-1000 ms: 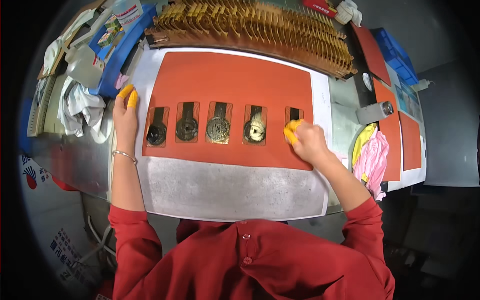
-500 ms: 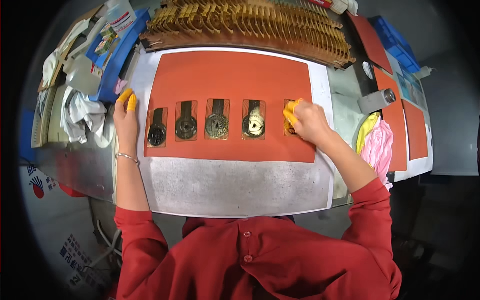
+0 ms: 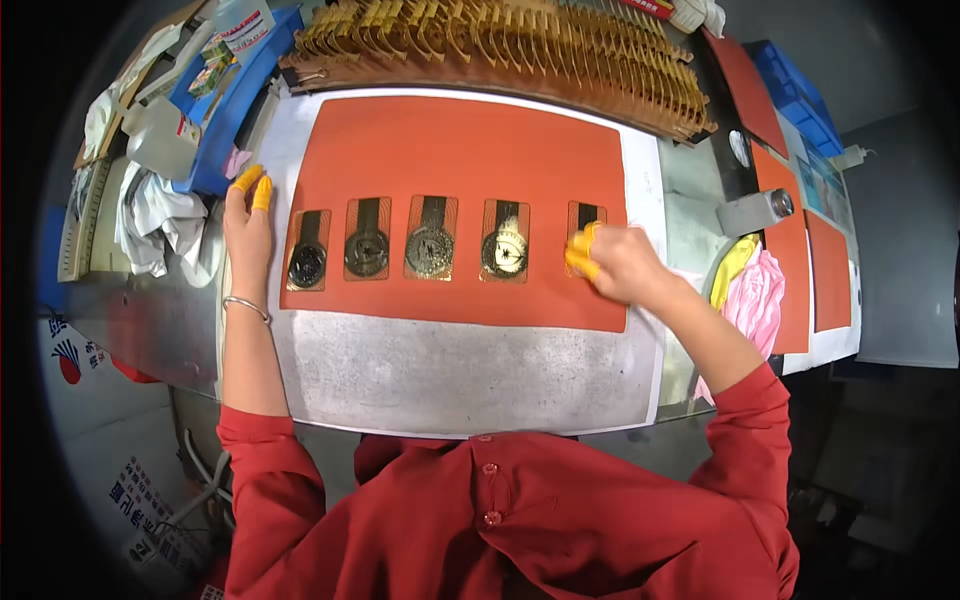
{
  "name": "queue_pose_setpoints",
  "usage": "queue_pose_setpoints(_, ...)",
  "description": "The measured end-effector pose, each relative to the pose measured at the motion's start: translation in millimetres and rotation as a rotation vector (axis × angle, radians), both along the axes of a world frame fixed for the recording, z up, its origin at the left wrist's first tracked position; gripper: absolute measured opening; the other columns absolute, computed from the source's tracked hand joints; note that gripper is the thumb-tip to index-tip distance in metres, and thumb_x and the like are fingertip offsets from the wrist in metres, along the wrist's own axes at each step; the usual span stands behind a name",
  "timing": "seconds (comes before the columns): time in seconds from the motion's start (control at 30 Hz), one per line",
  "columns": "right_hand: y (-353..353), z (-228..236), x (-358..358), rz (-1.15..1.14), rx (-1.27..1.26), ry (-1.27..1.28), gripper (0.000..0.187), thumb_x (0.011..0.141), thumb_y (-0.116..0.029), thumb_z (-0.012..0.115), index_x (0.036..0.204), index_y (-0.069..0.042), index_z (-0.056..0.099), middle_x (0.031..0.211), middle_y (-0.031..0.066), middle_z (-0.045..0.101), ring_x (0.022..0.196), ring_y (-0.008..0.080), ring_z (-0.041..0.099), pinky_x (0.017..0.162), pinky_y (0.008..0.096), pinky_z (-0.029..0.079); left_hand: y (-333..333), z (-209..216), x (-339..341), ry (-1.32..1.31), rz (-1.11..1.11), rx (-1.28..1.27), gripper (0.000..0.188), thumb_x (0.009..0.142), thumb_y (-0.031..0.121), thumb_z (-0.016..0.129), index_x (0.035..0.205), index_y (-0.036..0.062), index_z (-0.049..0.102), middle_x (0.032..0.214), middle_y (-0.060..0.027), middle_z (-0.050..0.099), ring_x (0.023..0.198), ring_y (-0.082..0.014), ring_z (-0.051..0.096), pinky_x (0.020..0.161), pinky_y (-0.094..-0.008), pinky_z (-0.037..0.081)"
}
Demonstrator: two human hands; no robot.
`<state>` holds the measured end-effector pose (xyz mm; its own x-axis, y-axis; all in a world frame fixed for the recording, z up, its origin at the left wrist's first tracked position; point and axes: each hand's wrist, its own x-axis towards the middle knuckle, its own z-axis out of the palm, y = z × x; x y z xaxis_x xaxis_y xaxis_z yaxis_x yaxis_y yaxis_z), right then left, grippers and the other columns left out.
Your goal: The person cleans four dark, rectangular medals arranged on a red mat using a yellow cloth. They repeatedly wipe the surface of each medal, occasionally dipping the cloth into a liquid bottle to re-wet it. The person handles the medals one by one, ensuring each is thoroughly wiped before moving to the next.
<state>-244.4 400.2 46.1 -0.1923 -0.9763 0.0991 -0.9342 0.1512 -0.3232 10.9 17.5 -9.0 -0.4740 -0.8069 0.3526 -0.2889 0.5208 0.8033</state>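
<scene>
From where I stand, a wide orange band of mat (image 3: 465, 145) runs behind five dark plates (image 3: 431, 238), lying spaced in a row; the leftmost nears the mat's left edge. Outside that edge, the left hand (image 3: 247, 222) has two yellow fingertips (image 3: 263, 192) parted. The right hand (image 3: 618, 262) curls over the rightmost plate (image 3: 588, 213); I can't tell whether it pinches anything.

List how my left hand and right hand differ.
Your left hand is left of the orange mat; your right hand is over its rightmost plate. The left hand is more extended; the right hand is curled. The left wrist wears a bracelet; the right wrist is bare. Both have yellow finger covers.
</scene>
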Motion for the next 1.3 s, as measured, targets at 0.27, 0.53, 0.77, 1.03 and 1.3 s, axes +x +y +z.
queue_pose_setpoints(0.27,2,-4,-2,0.079,-0.006,-0.039,0.012,0.078,-0.019,0.061,0.076,-0.007,0.060,0.066,0.0108,0.056,0.064,0.0287,0.057,0.054,0.0398,0.045,-2,-5,2,0.012,-0.001,0.017,0.026,0.090,0.011,0.053,0.112,-0.0017,0.056,0.109,-0.0124,0.060,0.099,-0.0183,0.057,0.087,-0.0283,0.043)
queue_pose_setpoints(0.53,-4,-8,4,-0.095,0.045,-0.017,0.014,0.080,-0.018,0.061,0.074,-0.005,0.061,0.073,0.0137,0.060,0.064,0.0302,0.059,0.055,0.0387,0.046,-4,-4,0,0.060,-0.035,0.019,0.027,0.090,0.012,0.053,0.113,-0.0022,0.056,0.109,-0.0130,0.060,0.101,-0.0187,0.057,0.088,-0.0283,0.042)
queue_pose_setpoints(0.77,0,-12,-8,-0.115,-0.020,0.042,0.010,0.079,-0.018,0.061,0.080,-0.008,0.061,0.073,0.0109,0.060,0.066,0.0304,0.059,0.059,0.0401,0.048,-3,-5,-1,0.064,-0.050,0.034,0.026,0.090,0.010,0.053,0.113,-0.0021,0.056,0.108,-0.0136,0.061,0.100,-0.0188,0.057,0.088,-0.0289,0.042)
queue_pose_setpoints(1.03,-7,-6,2,-0.218,-0.091,0.054,0.013,0.080,-0.018,0.059,0.074,-0.007,0.059,0.068,0.0120,0.058,0.062,0.0318,0.057,0.054,0.0410,0.046,-2,-2,-3,0.061,-0.036,0.038,0.026,0.090,0.011,0.052,0.113,-0.0022,0.056,0.109,-0.0132,0.060,0.100,-0.0187,0.057,0.087,-0.0279,0.042)
queue_pose_setpoints(1.3,13,-17,-7,-0.124,-0.092,0.077,0.007,0.079,-0.017,0.061,0.081,-0.010,0.062,0.070,0.0095,0.059,0.062,0.0286,0.057,0.053,0.0388,0.046,-5,-9,-1,0.021,-0.036,0.007,0.027,0.090,0.011,0.052,0.113,-0.0024,0.056,0.109,-0.0138,0.060,0.100,-0.0196,0.057,0.088,-0.0291,0.042)
